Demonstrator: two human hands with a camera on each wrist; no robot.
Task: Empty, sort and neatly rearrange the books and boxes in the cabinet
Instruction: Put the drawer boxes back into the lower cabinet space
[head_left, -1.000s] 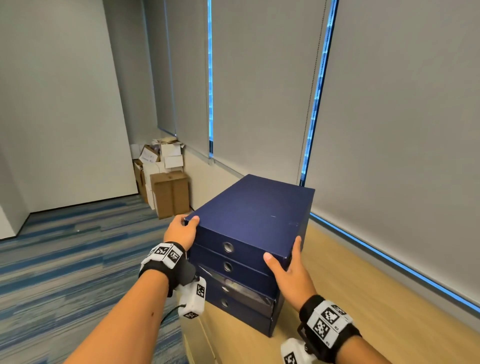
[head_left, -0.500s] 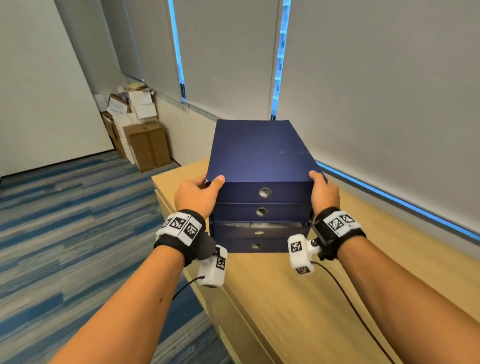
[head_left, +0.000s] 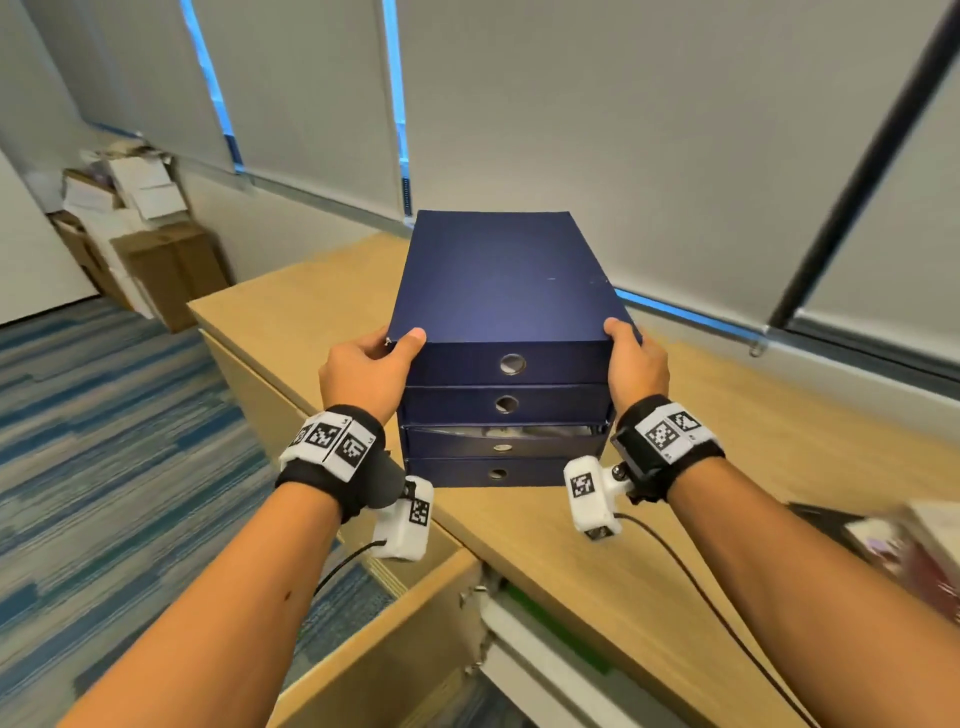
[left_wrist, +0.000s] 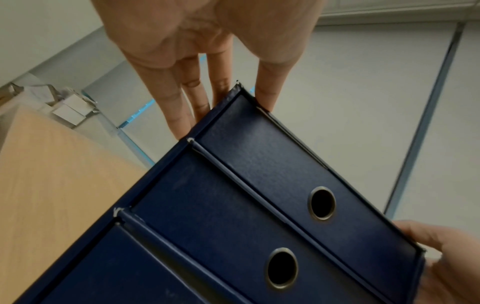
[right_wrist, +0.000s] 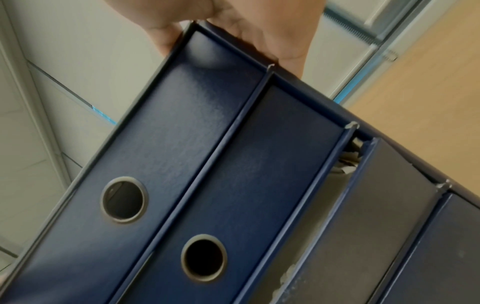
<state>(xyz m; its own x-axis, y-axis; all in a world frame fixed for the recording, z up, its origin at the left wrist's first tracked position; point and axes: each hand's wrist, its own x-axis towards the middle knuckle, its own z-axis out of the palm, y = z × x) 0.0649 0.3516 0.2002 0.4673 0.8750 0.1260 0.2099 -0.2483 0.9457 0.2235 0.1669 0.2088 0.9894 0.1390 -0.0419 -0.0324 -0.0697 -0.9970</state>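
A dark blue drawer box (head_left: 498, 280) with four stacked drawers stands on the light wooden cabinet top (head_left: 675, 545), its front facing me. My left hand (head_left: 363, 374) grips its top left front corner, thumb on the lid and fingers along the side. My right hand (head_left: 636, 364) grips the top right front corner the same way. In the left wrist view the left hand (left_wrist: 197, 51) has its fingers behind the edge of the box (left_wrist: 259, 205). In the right wrist view the right hand (right_wrist: 259, 26) clasps the box (right_wrist: 207, 164); the third drawer gapes slightly with paper inside.
An open cabinet door (head_left: 395, 649) juts out below my left forearm. Blurred books (head_left: 914, 551) lie on the cabinet top at the right edge. Cardboard boxes (head_left: 156, 260) are piled in the far left corner. Window blinds stand close behind the box.
The box has turned from an angled stance at the cabinet's end to face me squarely. My right hand shifted round to the right corner, and my view swung right.
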